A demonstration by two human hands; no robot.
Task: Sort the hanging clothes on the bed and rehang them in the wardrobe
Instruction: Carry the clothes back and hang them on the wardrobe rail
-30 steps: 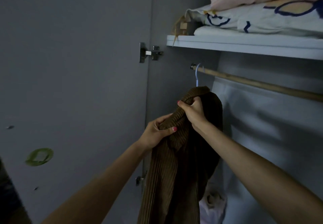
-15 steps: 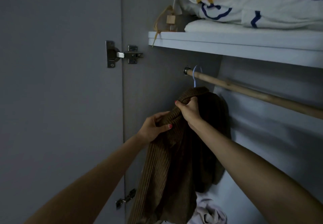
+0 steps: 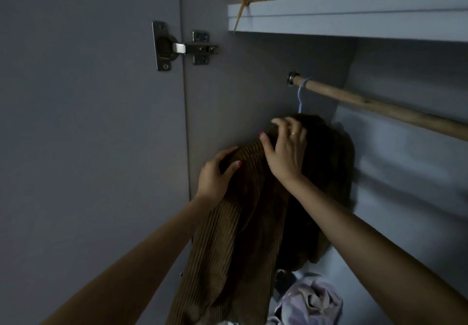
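Two hands' grip, left hand [image 3: 215, 177], right hand [image 3: 286, 152], one garment [image 3: 228, 243]

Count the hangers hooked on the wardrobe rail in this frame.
1. A blue hanger hooks over the wooden rail at its left end, carrying the brown corduroy garment. The rail runs out of frame to the right, so more may be hidden.

Hanger [image 3: 301, 97] body hidden under brown garment [image 3: 228, 248], shelf [image 3: 354, 12] bedding cut off at top
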